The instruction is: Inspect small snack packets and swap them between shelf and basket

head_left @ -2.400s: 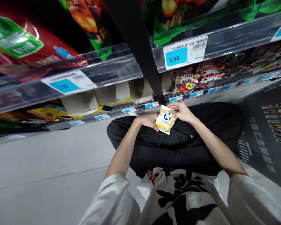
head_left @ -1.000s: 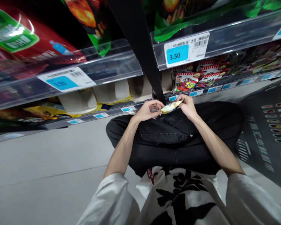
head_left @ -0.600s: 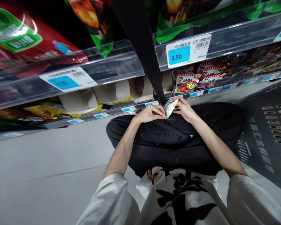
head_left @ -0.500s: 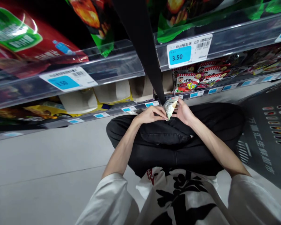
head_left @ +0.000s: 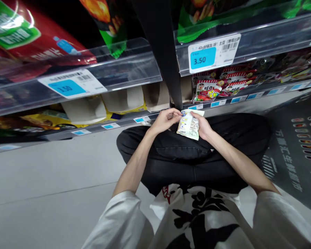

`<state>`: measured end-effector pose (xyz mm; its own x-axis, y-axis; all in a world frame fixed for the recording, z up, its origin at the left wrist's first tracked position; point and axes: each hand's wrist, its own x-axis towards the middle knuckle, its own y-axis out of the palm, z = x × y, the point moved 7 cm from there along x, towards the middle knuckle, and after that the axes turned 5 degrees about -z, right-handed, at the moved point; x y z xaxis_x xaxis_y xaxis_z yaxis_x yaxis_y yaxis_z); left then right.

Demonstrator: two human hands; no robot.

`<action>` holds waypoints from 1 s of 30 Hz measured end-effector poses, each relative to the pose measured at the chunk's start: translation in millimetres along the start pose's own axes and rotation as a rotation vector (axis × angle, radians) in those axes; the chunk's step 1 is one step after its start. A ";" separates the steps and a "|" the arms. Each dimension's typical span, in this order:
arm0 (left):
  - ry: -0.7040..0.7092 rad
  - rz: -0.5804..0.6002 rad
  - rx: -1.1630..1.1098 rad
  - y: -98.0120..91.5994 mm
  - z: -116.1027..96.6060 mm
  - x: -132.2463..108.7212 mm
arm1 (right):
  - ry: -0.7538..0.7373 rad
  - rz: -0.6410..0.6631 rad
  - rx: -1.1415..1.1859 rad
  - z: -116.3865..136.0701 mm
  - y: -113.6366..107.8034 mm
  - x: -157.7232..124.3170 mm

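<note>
I crouch in front of shop shelves and hold a small pale snack packet (head_left: pixel 188 125) over my knees, its printed back side facing up. My right hand (head_left: pixel 203 125) lies under the packet and grips its right side. My left hand (head_left: pixel 166 120) pinches the packet's top left corner with thumb and fingers. Both hands are just in front of the lowest shelf's edge (head_left: pixel 145 119), beside the black upright post (head_left: pixel 166 65).
Red and white snack packets (head_left: pixel 208 90) fill the low shelf to the right. Beige cartons (head_left: pixel 103 105) sit on the left. Higher shelves carry large red (head_left: pixel 23 38) and green bags (head_left: pixel 114 24) with 3.50 price tags (head_left: pixel 214 53). A dark basket (head_left: pixel 295 145) stands at my right, grey floor (head_left: pixel 54 180) at left.
The packet was turned over in my hands: its yellow front faced up earlier, then it stood edge-on, and now its printed back faces up. The hands stayed near the shelf edge.
</note>
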<state>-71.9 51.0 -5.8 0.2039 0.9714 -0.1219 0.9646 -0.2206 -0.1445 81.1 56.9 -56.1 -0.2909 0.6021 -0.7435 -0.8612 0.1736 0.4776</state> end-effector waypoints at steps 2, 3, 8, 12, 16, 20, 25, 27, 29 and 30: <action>-0.032 -0.193 -0.036 -15.9 8.2 2.9 | -0.024 0.014 -0.022 1.9 3.0 -3.1; -0.064 -0.239 -0.058 -19.9 12.9 3.5 | -0.038 0.033 -0.038 2.1 5.0 -4.9; -0.166 -0.131 -0.104 -12.1 21.8 3.9 | -0.078 0.128 -0.132 -0.4 11.9 -12.2; -0.136 -0.152 -0.111 -12.9 16.9 3.1 | -0.097 0.132 -0.193 0.3 12.0 -14.1; -0.108 -0.213 -0.097 -17.5 13.5 3.2 | -0.119 0.137 -0.224 2.3 13.3 -15.3; -0.079 -0.273 -0.087 -21.1 7.3 2.2 | -0.184 0.187 -0.258 6.6 17.5 -18.8; -0.025 -0.327 -0.056 -23.4 -0.5 -0.3 | -0.214 0.250 -0.295 8.6 21.1 -22.6; -0.018 -0.332 -0.056 -23.5 -0.5 -0.5 | -0.214 0.254 -0.293 9.1 20.9 -22.5; -0.024 -0.329 -0.064 -23.6 1.0 -0.1 | -0.216 0.254 -0.298 9.6 20.5 -21.9; -0.028 -0.325 -0.069 -23.6 1.7 0.2 | -0.219 0.253 -0.300 9.9 20.3 -21.6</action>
<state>-94.9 56.3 -4.1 -0.1197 0.9869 -0.1078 0.9877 0.1074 -0.1135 74.1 55.2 -25.7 -0.4406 0.7532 -0.4885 -0.8664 -0.2144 0.4509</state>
